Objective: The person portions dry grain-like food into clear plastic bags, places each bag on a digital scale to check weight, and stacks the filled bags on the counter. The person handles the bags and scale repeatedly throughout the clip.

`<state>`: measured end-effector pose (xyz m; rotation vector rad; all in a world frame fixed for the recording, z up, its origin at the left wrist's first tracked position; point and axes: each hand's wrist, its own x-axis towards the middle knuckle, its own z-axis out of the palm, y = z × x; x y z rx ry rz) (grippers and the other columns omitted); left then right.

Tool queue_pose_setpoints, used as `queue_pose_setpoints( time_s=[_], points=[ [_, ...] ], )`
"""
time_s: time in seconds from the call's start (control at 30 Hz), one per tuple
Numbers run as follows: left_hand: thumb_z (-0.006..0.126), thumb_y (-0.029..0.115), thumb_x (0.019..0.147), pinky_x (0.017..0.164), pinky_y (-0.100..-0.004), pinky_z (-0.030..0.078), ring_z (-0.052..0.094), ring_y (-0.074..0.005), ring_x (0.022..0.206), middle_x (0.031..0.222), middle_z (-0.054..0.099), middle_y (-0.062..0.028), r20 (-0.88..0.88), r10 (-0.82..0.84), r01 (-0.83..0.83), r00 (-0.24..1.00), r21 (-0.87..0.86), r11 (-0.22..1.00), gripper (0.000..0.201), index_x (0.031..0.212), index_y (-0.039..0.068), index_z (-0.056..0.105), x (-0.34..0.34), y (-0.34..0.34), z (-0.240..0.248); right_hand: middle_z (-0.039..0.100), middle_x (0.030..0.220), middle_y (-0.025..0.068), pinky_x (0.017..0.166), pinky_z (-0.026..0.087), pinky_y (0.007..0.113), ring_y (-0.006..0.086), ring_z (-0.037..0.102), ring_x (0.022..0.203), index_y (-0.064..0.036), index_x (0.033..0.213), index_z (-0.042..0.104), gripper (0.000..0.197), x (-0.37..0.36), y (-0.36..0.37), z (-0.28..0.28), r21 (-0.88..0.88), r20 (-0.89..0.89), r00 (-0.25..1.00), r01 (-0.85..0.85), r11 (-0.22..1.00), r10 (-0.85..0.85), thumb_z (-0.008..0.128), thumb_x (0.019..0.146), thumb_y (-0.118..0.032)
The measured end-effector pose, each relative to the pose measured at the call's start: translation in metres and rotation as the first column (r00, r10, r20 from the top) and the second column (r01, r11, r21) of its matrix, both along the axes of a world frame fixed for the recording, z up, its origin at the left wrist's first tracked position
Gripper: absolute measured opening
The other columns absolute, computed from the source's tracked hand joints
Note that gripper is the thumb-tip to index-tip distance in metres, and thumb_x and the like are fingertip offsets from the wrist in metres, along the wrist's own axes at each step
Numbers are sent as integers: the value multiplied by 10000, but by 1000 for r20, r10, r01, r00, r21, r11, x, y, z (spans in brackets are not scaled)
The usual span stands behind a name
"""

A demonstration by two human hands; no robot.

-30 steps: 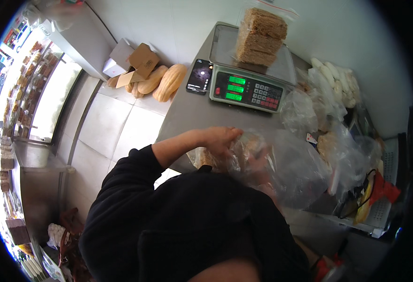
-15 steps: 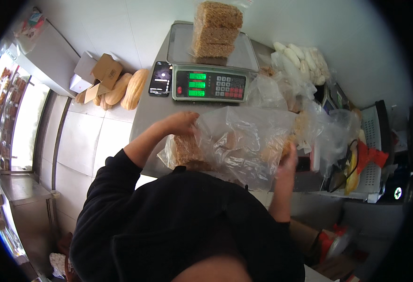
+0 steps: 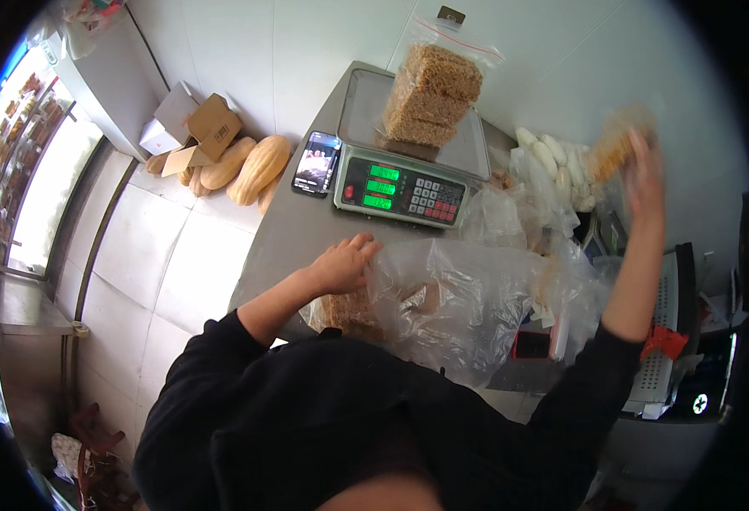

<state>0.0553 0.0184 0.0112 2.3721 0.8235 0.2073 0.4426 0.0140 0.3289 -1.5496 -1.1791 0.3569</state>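
At the table's front edge my left hand (image 3: 346,265) has its fingers closed on the left edge of a large clear plastic bag (image 3: 455,294). Below that hand, a wrapped golden-brown block (image 3: 349,312) with a crumbly texture shows partly, the rest hidden by the bag and my body. My right hand (image 3: 645,175) is raised at the far right, near the wall. It grips a blurred golden-brown packet (image 3: 615,152) in clear wrap, whose exact kind I cannot make out. On the scale (image 3: 400,189), a clear zip bag of stacked golden-brown blocks (image 3: 432,95) stands upright.
A lit phone (image 3: 316,163) leans beside the scale. White elongated things in plastic (image 3: 553,162) lie behind crumpled clear bags (image 3: 498,217). Pale squashes (image 3: 255,170) and an open cardboard box (image 3: 213,129) rest on the floor at left. A perforated grey crate (image 3: 654,375) stands at right.
My right hand has risen from the clear bag up and to the far right, carrying the golden-brown packet. The left hand stays at the bag's edge. The view has shifted slightly.
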Motion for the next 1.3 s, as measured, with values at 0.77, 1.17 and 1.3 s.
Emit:
queue_pose_setpoints(
  time_s=[0.77,1.17,1.3],
  points=[
    [627,184,724,944,-425,411,498,-300,1162,1277,496,-106,0,56,-56,998,38,998,630,1316,97,431,-1,-13,-4,517,1319,132,1016,392,406,300,480,1227,-184,1402,394,761,-124,257,-29,-726,627,325,-85,682,708,720,733,-347],
    [624,172,730,941,-430,414,510,-310,1139,1258,510,-113,-10,39,-39,999,41,998,620,1316,97,434,-1,-11,-1,631,1136,153,932,423,382,281,584,1023,-51,1119,627,421,-75,264,-8,-330,844,384,-178,927,375,491,932,-403],
    [628,159,721,948,-435,409,501,-311,1152,1264,506,-113,3,39,-40,999,38,999,630,1317,96,433,-1,-11,0,624,1151,156,957,405,384,289,571,1064,-58,1127,624,437,-64,264,-2,-230,833,464,-202,952,300,467,942,-422]
  ],
)
